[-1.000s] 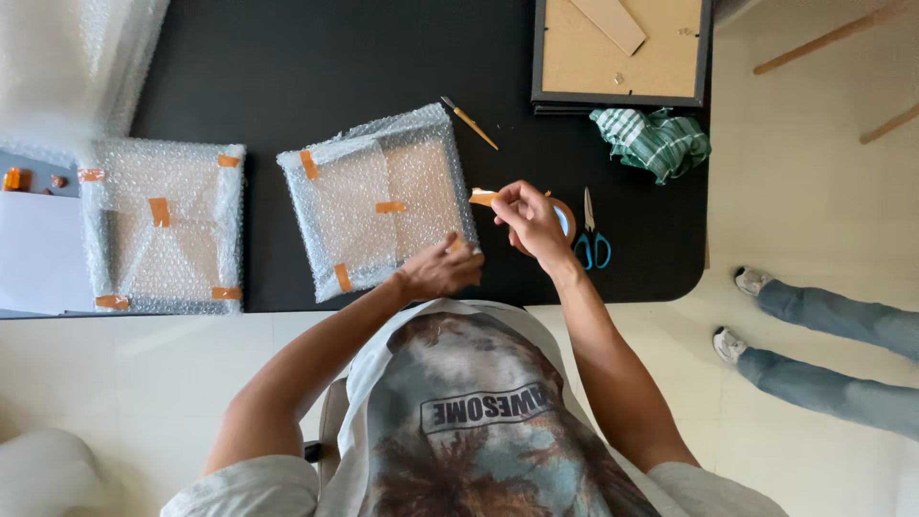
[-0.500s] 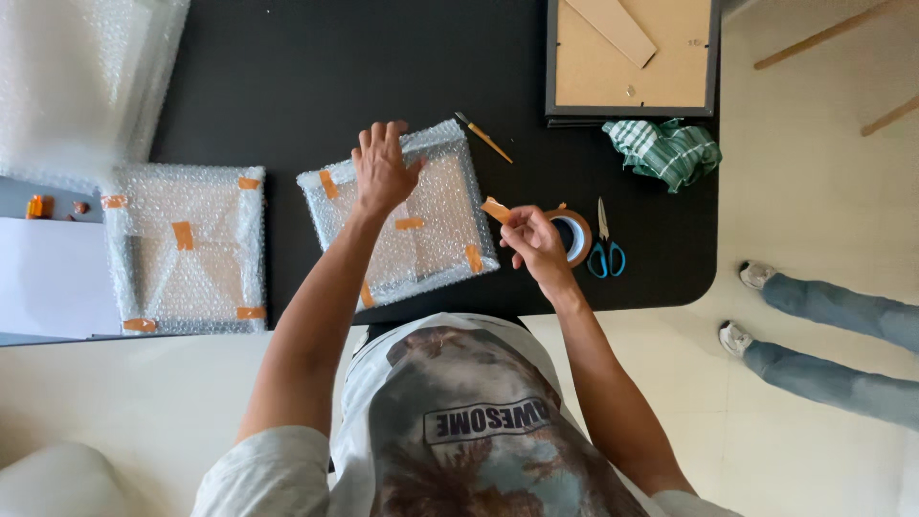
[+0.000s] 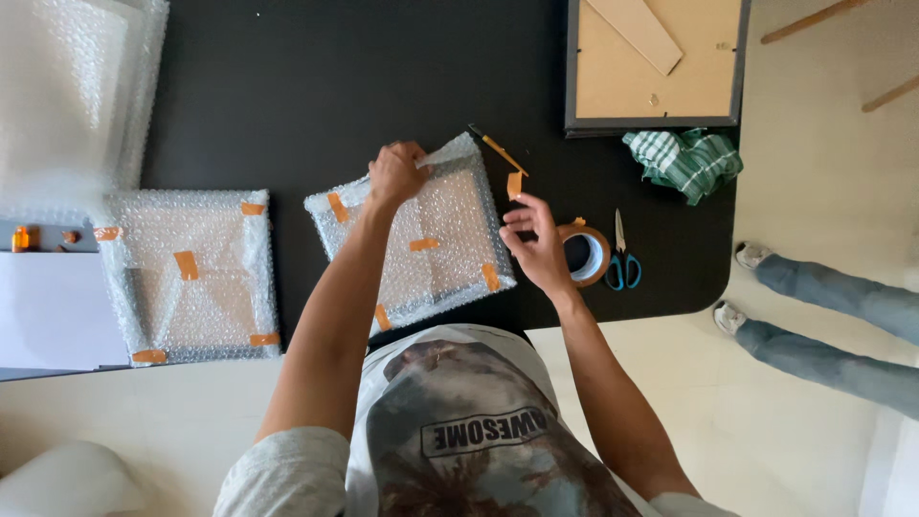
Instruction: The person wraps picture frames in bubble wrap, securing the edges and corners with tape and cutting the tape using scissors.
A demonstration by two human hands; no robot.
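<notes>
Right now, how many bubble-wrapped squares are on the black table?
2. One taped bubble-wrapped square package lies at the table's left edge; the other sits in the middle, under the left hand. None looks hidden.

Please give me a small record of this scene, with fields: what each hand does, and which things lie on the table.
left hand: presses a bubble-wrap flap on the far edge of the middle parcel
right hand: holds up a tape strip beside the parcel
tape roll: by the right hand
scissors: right of the roll
second parcel: left, taped
frame: far side, back up
cloth: green checked, below the frame
table: black
</notes>
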